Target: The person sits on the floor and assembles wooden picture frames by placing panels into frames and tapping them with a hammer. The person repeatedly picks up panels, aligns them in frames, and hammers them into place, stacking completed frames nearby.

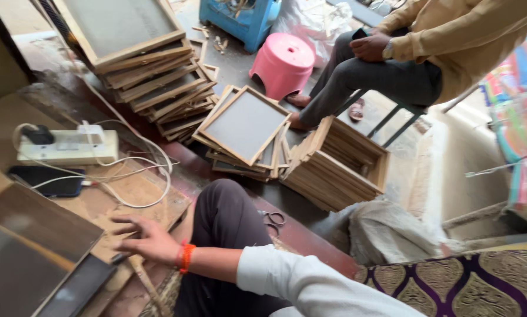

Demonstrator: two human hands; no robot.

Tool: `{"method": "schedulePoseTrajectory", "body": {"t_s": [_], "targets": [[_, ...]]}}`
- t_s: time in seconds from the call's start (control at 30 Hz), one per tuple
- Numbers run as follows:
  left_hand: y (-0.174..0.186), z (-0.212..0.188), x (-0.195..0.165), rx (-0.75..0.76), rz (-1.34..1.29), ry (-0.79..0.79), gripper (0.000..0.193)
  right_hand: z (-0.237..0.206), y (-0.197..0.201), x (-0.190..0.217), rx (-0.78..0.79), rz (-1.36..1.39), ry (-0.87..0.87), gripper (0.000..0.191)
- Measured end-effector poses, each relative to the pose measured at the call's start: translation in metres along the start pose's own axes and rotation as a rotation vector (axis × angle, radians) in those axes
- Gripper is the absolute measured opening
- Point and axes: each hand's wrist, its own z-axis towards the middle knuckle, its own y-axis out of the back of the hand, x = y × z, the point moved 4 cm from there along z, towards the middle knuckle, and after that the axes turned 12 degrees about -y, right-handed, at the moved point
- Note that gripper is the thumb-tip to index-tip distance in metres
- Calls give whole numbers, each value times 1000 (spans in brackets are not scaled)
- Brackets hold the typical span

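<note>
Reaching across my lap, my hand [141,236] is spread open with the fingers splayed, grasping nothing, its fingertips hovering over or just touching a dusty wooden board [135,196] at the near left; which of my two hands it is I cannot tell for sure, and my other hand is out of view. An orange thread band [186,256] sits on that wrist, above a white sleeve [310,286]. Just below the hand a thin stick or tool handle [146,283] lies slanted. Left of the board lie dark flat panels [34,246], and farther left a black phone [45,179] with a white power strip [69,147] and its loose cable just beyond. My dark-trousered knee [228,214] rises right of the hand, with scissors [273,219] on the floor beside it. Farther off, stacks of wooden-framed slates [244,126] fan out, with a taller heap [149,64] at the far left and a block of bare frames [340,167] to the right. Beyond them stands a pink stool [284,61], and another person [428,47] sits at the far right, hands resting on a knee.
</note>
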Motion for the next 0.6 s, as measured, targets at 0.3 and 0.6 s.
{"method": "schedulePoseTrajectory", "body": {"t_s": [0.3, 0.6], "targets": [[122, -25, 94, 12, -218, -7, 18, -61, -3, -93, 247, -1664, -169, 41], [123, -24, 105, -100, -169, -264, 9, -120, -33, -62, 4, -392, -134, 44]]}}
